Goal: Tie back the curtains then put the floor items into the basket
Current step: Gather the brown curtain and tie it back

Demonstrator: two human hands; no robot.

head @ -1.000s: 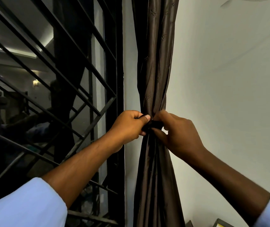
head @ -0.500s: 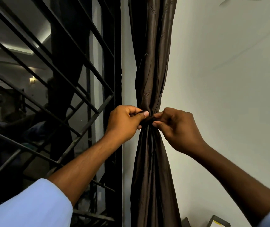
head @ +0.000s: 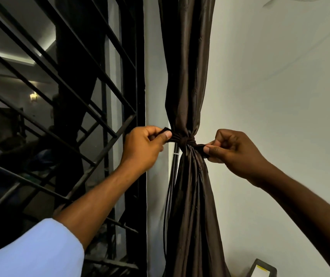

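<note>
Currently: white wall (head: 280, 96) fills the right side, black window grille (head: 60, 80) the left. Dark brown curtain (head: 188, 66) hangs between them, just right of the window frame edge, gathered tight at mid-height and flaring below. Tie-back (head: 184, 139), same dark fabric, is wrapped around the gather with a knot at front centre. Left hand (head: 142, 146) pinches the tie's left end between thumb and curled fingers, just beside the curtain. Right hand (head: 232, 150) pinches the right end the same way, thumb on top. Both ends run out sideways from the knot. Light blue sleeve (head: 30, 250) at bottom left. Small dark object with a yellow label (head: 262, 269) at the bottom edge, partly cut off, can't identify.
</note>
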